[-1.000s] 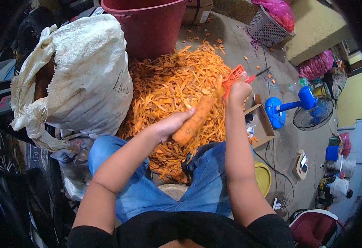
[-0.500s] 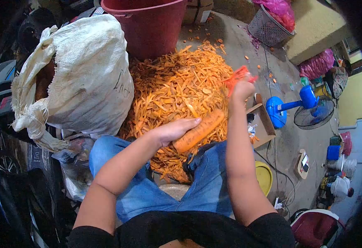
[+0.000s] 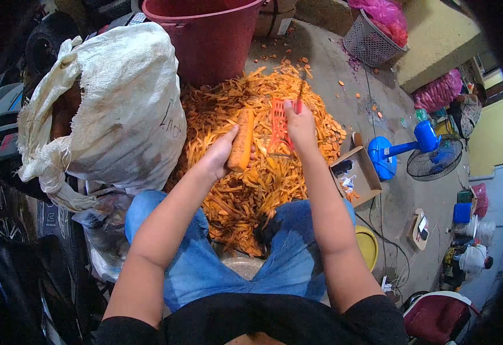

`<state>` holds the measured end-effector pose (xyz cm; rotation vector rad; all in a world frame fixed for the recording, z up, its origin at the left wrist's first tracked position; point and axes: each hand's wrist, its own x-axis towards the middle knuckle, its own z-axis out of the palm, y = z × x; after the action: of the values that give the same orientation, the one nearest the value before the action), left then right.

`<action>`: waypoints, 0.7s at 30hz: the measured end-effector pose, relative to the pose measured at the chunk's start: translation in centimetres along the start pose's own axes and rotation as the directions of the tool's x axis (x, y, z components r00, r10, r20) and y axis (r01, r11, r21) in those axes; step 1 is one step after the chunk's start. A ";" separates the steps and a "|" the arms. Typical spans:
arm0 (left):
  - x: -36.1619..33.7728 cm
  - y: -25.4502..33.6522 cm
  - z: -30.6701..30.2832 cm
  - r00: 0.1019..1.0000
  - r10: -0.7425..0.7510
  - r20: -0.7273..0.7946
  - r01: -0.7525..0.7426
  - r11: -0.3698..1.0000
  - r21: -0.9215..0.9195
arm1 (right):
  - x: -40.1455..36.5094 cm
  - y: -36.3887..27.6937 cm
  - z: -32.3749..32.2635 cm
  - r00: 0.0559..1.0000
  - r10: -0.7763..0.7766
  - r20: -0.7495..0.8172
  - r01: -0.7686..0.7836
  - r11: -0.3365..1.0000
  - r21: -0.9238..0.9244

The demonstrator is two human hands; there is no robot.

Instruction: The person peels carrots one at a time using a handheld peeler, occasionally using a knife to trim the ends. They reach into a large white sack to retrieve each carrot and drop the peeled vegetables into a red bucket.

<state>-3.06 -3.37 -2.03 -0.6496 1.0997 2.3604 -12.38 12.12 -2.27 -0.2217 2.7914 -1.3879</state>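
A thick orange carrot (image 3: 242, 141) stands nearly upright in my left hand (image 3: 221, 153), its fingers wrapped round the lower part. My right hand (image 3: 301, 125) is closed on a red peeler (image 3: 279, 121) with a slotted frame, just right of the carrot and apart from it. A thin dark blade-like piece rises above that hand. Below both hands spreads a large heap of orange peelings (image 3: 274, 184), reaching down between my knees.
A white woven sack (image 3: 125, 103) stands at the left, a red tub (image 3: 211, 43) behind the heap. To the right are a cardboard box (image 3: 367, 172), a blue fan (image 3: 382, 158), a yellow lid (image 3: 366, 248) and a basket (image 3: 372, 43). A person (image 3: 473, 259) is at the far right.
My left hand has tilted the carrot more upright and raised it slightly. My right hand has come left and the peeler is now close to the carrot.
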 end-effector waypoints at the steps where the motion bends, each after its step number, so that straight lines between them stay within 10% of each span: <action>1: 0.0 -0.1 0.0 1.000 0.002 -0.001 -0.002 1.000 -0.003 | -0.2 -0.4 0.4 0.994 0.075 -0.077 -0.047 0.950 0.308; 2: 0.0 -0.2 0.3 0.999 0.025 -0.021 -0.025 0.999 -0.020 | -0.5 -0.9 0.6 0.978 0.169 -0.125 -0.064 0.806 0.589; 7: 0.8 -1.4 0.8 0.996 0.007 -0.091 -0.019 0.990 -0.138 | -2.1 -1.7 3.2 0.951 0.304 -0.053 -0.150 0.605 0.782; 17: 0.6 -2.7 2.0 0.999 0.031 -0.029 -0.036 0.980 -0.197 | -4.2 -3.2 3.3 0.973 0.026 -0.230 0.099 0.852 0.514; 21: -1.2 -2.7 2.4 0.988 -0.066 0.138 0.047 0.989 0.137 | 0.4 0.4 1.8 0.823 0.117 -0.556 0.135 0.910 0.392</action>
<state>-1.08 -0.18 -1.54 -0.4519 1.1482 2.2250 -12.64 10.86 -3.68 0.2387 2.7739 -2.3397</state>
